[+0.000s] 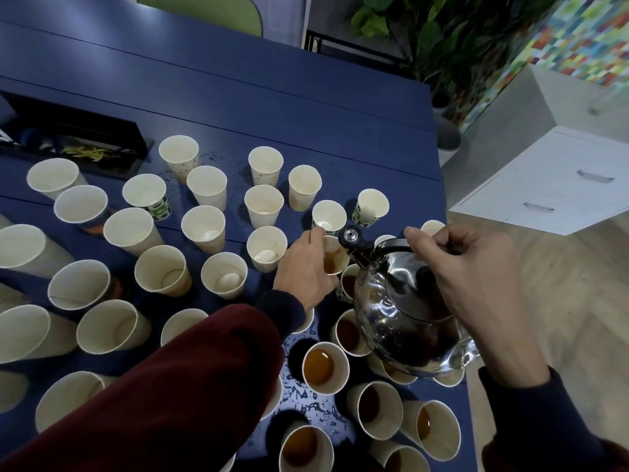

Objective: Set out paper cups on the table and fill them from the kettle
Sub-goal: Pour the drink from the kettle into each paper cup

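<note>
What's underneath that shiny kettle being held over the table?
Paper cups. A cup of brown liquid shows partly at the left edge of the kettle, and two cup rims peek out below its base. What those two hold, and the table beneath, is covered.

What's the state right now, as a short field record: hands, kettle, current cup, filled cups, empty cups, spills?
left hand: grips the current cup by its side
right hand: holds the kettle by its handle
kettle: tilted, spout over the current cup
current cup: partly full of brown liquid
filled cups: clustered near the table's right edge
empty cups: across the left and far side
spills: droplets between the filled cups
</note>
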